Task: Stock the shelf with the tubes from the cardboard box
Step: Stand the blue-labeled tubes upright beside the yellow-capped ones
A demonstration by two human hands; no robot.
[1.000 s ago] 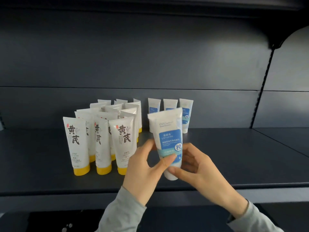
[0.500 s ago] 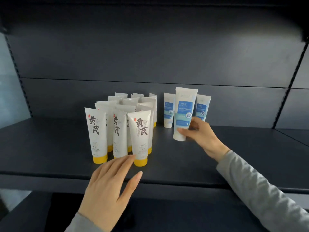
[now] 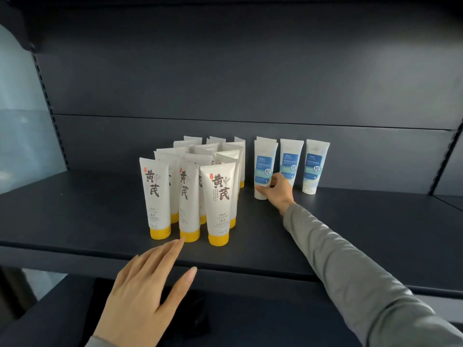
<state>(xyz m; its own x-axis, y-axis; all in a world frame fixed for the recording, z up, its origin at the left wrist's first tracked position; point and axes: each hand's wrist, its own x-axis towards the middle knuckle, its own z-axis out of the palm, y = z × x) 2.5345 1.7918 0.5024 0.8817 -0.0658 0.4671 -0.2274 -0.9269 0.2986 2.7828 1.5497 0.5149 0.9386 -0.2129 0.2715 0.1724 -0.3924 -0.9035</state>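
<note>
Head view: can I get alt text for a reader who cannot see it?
A person's right hand grips the base of a blue-labelled tube standing upright on a dark shelf, in front of a row of matching tubes. To its left stands a cluster of white yellow-capped tubes; the left hand is spread open near the shelf's front edge.

The light is dim and cool, lying soft over the dark shelf (image 3: 75, 209), with a faint sheen on the back panel (image 3: 325, 71). The pale wall (image 3: 20, 121) at the left is brightest. The white tubes (image 3: 218, 194) stand out without glare and cast weak shadows. The corners go near black. The slotted upright (image 3: 46, 96) bows with the lens. Print on the blue-label tubes (image 3: 290, 161) is blurred.
</note>
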